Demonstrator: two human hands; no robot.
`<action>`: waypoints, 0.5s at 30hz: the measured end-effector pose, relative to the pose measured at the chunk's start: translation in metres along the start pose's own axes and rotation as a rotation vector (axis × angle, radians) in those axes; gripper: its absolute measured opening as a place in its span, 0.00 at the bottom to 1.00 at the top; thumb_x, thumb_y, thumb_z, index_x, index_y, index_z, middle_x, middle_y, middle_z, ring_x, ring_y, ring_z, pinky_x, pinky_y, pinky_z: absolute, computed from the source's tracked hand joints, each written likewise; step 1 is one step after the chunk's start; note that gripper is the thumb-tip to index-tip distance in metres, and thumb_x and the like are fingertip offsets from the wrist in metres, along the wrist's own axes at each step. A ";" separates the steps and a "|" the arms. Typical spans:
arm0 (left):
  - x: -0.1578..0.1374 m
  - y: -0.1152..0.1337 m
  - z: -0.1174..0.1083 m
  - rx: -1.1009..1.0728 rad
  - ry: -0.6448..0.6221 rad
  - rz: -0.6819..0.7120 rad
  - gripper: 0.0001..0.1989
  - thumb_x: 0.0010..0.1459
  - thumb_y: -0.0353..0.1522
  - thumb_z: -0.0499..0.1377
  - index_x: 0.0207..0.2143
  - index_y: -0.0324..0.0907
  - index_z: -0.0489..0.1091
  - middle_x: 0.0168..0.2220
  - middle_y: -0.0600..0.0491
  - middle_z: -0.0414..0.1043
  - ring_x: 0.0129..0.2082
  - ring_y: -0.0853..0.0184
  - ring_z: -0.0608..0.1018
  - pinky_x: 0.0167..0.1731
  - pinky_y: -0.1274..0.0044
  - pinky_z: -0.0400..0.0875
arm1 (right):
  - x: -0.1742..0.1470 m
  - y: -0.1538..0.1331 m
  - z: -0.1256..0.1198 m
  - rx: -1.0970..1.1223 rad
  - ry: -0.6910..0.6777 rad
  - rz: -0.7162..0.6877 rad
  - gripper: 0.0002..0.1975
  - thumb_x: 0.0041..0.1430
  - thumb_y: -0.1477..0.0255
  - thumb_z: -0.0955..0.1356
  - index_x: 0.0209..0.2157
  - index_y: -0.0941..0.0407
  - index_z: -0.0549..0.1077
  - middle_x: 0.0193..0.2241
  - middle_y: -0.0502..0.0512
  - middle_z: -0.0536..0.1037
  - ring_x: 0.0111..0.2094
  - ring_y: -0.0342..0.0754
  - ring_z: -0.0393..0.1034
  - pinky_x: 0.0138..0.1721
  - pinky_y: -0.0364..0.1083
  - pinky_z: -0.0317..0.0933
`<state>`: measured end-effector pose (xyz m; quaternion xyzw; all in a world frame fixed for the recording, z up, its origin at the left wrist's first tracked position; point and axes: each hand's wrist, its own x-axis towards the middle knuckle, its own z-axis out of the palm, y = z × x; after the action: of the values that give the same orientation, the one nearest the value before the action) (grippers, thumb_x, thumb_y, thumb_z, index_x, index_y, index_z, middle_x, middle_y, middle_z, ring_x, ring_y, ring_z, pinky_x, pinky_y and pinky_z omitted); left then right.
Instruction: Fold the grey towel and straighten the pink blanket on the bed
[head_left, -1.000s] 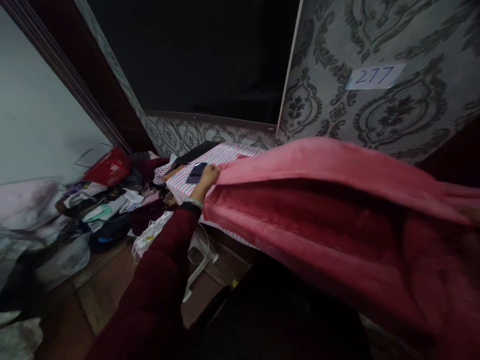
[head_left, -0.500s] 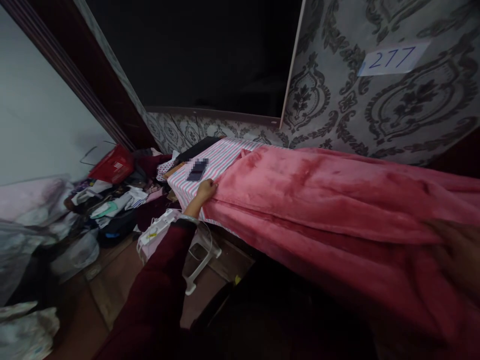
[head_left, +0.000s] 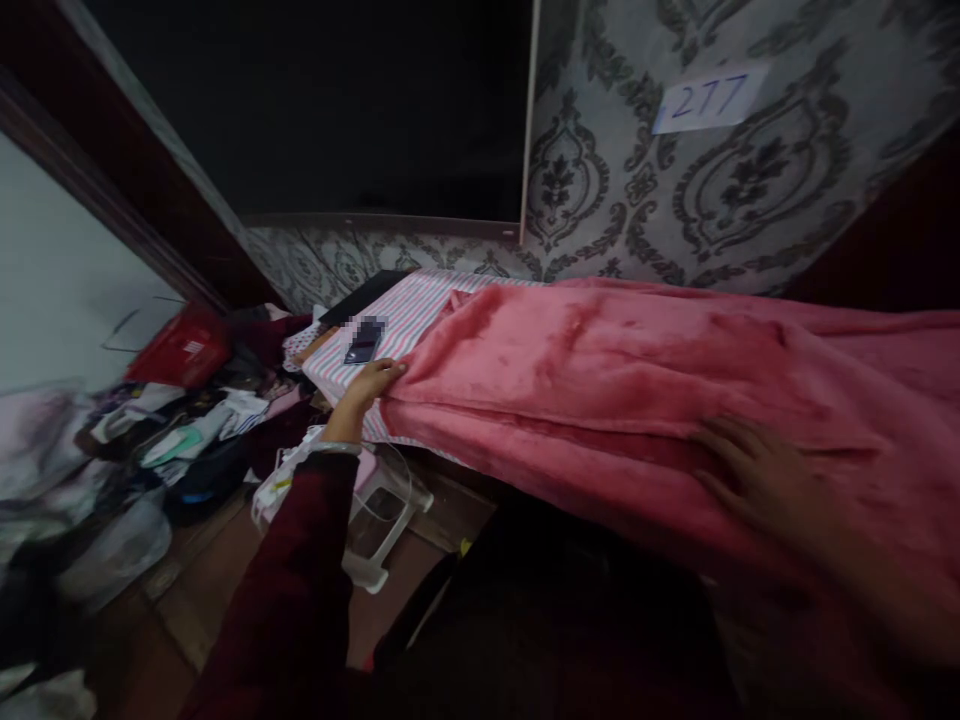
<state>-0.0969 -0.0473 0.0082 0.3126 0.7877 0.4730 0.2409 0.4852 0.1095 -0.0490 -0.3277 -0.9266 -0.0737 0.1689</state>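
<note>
A pink plush blanket (head_left: 600, 370), folded in layers, lies along a table covered with a striped cloth (head_left: 409, 300). At the blanket's left end, my left hand (head_left: 375, 380) is closed on its edge, the fingertips pinching the fabric. My right hand (head_left: 765, 480) lies on the front part of the blanket with fingers stretched out and the thumb apart. Just beyond my left hand, a dark phone (head_left: 365, 340) rests on the striped cloth, partly blurred out.
Behind the table, a large dark television (head_left: 337, 110) hangs on patterned wallpaper beside a paper marked 277 (head_left: 709, 100). Below my left arm stands a white plastic stool (head_left: 390, 540). Heaped clothes (head_left: 195, 440) and a red basket (head_left: 184, 345) fill the left side.
My right hand has come from the right edge leftward over the blanket. My left hand keeps its hold on the blanket's left end. The view has swung to the right.
</note>
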 end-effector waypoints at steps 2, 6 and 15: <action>-0.002 0.004 0.000 -0.059 -0.050 -0.044 0.17 0.41 0.42 0.72 0.24 0.42 0.71 0.19 0.58 0.66 0.19 0.71 0.66 0.20 0.80 0.58 | 0.002 0.000 -0.001 -0.018 0.011 -0.007 0.24 0.68 0.63 0.58 0.50 0.60 0.78 0.55 0.72 0.75 0.60 0.68 0.66 0.60 0.66 0.62; 0.000 0.010 0.004 -0.144 -0.103 -0.116 0.16 0.37 0.37 0.76 0.24 0.42 0.73 0.19 0.55 0.70 0.21 0.67 0.71 0.20 0.79 0.61 | 0.004 0.003 0.000 -0.055 0.017 0.033 0.23 0.67 0.66 0.59 0.55 0.61 0.75 0.56 0.72 0.75 0.59 0.65 0.67 0.58 0.63 0.63; 0.001 0.014 0.010 -0.355 -0.029 -0.177 0.14 0.42 0.32 0.73 0.27 0.39 0.72 0.23 0.54 0.73 0.22 0.69 0.73 0.23 0.77 0.72 | 0.012 0.004 -0.007 -0.131 -0.030 0.186 0.25 0.60 0.79 0.59 0.56 0.62 0.75 0.56 0.69 0.76 0.54 0.64 0.71 0.51 0.60 0.66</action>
<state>-0.0871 -0.0352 0.0159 0.2014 0.7127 0.5770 0.3443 0.4812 0.1181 -0.0383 -0.4236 -0.8879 -0.1132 0.1393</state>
